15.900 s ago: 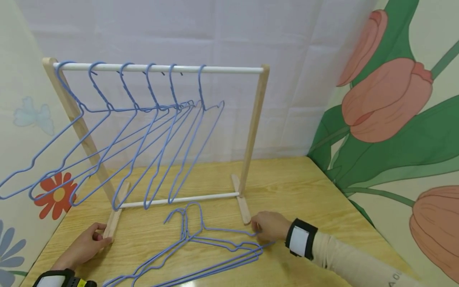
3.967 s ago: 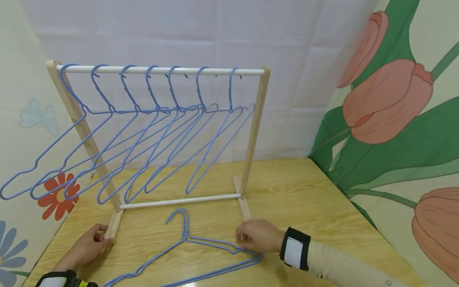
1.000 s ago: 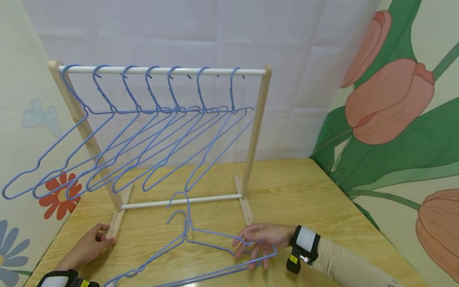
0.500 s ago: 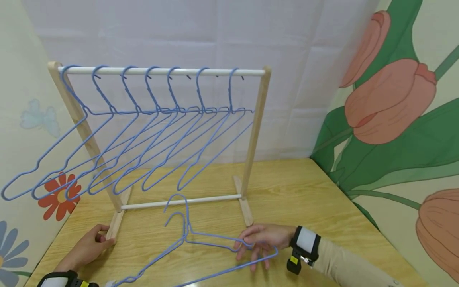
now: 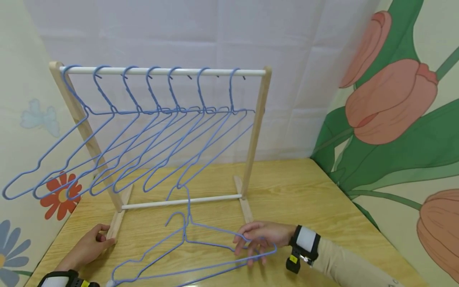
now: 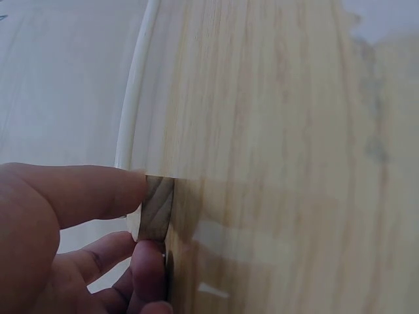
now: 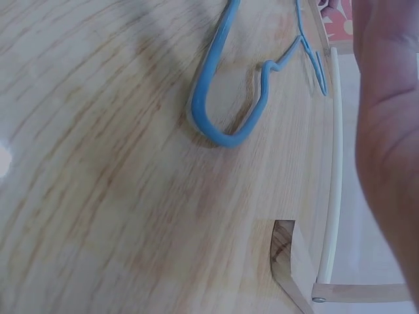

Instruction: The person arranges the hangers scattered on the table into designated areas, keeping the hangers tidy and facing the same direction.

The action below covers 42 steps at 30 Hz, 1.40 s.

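My left hand [image 5: 86,248] pinches the front end of the wooden rack's left foot [image 5: 115,226]; the left wrist view shows the foot's end [image 6: 157,208] between thumb and fingers. With my right hand [image 5: 263,235] I hold the right end of a blue wire hanger [image 5: 216,229], its hook overlapping the rack's lower white bar in the head view. A second blue hanger [image 5: 206,243] lies flat on the table below it, its rounded end [image 7: 222,139] near in the right wrist view. Only part of the right hand [image 7: 393,118] shows there, its fingers out of frame.
Several blue hangers [image 5: 138,108] hang from the rack's white top rail [image 5: 218,72], spaced along it. The right foot [image 5: 246,209] stands close behind my right hand. A white sheet [image 5: 305,79] backs the wooden table [image 5: 297,187], with flower-printed cloth [image 5: 387,99] at the sides.
Since the oldest frame, one more hanger hangs on the rail, at its right. My right hand has taken hold of the upper loose hanger and raised it off the lower one. The left hand stays put.
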### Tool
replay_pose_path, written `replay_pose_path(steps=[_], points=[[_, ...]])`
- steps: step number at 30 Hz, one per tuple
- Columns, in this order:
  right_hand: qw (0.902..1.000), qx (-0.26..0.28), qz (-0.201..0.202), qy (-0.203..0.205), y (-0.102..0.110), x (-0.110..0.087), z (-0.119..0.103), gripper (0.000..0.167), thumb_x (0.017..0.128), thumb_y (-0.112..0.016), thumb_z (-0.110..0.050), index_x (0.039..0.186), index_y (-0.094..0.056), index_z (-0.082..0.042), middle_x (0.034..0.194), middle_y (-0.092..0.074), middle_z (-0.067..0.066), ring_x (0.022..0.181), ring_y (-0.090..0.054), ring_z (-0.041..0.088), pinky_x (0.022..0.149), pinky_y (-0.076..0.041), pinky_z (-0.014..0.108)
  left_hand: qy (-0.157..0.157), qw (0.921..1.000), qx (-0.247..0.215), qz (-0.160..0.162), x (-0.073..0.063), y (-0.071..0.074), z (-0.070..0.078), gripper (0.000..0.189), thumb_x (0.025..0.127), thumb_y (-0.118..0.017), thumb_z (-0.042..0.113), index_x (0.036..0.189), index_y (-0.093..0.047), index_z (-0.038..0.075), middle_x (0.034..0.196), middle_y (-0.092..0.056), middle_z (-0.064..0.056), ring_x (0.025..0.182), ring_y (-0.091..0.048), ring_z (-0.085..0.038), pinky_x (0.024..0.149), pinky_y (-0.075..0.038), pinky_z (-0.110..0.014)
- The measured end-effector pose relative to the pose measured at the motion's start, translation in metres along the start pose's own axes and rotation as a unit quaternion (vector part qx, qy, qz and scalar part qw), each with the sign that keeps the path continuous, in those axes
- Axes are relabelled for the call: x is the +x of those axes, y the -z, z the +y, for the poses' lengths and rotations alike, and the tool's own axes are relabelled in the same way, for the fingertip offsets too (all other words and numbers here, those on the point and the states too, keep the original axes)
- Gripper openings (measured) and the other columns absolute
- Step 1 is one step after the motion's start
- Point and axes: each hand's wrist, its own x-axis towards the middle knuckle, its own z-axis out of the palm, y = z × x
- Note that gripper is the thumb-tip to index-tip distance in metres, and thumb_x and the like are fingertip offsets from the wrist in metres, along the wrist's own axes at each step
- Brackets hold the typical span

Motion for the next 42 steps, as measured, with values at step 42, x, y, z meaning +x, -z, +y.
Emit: replay_pose_path(steps=[42], points=[[0.9975,-0.001,0.0,0.071,-0.0072,0.0011,0.0022,0.02,0.111,-0.037,-0.013,0.117,-0.054,-0.022,0.152,-0.043,0.017,0.125,-0.056,0.027,0.091,-0.054,0.043,-0.003,1.0,0.003,-0.001,-0.0009,0.0004,-0.0001,0.055,0.099,-0.065,0.02,0.131,-0.039,-0.016,0.092,-0.048,-0.015,0.082,-0.049,-0.026,0.07,-0.039,-0.035]])
